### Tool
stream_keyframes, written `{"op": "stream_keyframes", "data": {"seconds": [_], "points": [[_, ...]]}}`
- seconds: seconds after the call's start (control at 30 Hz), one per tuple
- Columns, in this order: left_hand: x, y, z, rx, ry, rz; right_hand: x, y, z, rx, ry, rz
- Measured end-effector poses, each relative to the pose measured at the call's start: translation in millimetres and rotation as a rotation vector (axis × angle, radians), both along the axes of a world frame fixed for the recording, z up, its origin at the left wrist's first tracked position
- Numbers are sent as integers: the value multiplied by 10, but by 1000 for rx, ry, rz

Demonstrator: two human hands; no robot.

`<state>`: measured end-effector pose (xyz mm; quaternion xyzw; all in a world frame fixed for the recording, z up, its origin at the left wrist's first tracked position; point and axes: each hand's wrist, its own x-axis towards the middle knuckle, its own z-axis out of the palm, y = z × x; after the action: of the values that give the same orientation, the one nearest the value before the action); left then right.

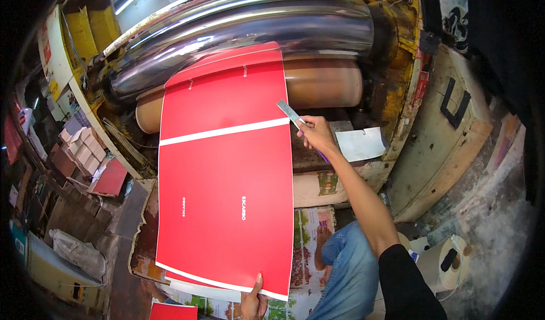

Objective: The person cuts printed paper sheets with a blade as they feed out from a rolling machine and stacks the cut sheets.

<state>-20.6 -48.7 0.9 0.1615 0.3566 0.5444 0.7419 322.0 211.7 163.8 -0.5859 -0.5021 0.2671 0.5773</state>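
A long red printed sheet (221, 166) with white borders and a white cross band runs down from the rollers toward me. Its far end lies against the shiny metal roller (238, 33). At the sheet's near edge my left hand (254, 305) pinches it, thumb on top and the other fingers underneath. In my right hand (315, 134) is a flat knife-like tool (288, 111) with a silver blade and a purple end. The blade's tip lies over the sheet's right edge, near the white band; whether it touches cannot be made out.
Below the metal roller is a brown roller (326, 83), set in a yellow machine frame (397, 78). A white paper piece (360, 144) hangs right of my right hand. Another red sheet (173, 312) lies at the lower left. A beige cabinet (437, 132) stands right.
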Motion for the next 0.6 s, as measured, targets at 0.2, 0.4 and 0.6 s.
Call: {"op": "stream_keyframes", "data": {"seconds": [0.2, 0.4, 0.6], "points": [[-118, -240, 67, -71, -66, 71, -166, -200, -376, -71, -48, 106], [-225, -457, 55, -90, -97, 47, -299, -100, -198, -79, 46, -160], [-410, -785, -206, -51, 46, 82, -308, 131, -526, -124, 250, 32]]}}
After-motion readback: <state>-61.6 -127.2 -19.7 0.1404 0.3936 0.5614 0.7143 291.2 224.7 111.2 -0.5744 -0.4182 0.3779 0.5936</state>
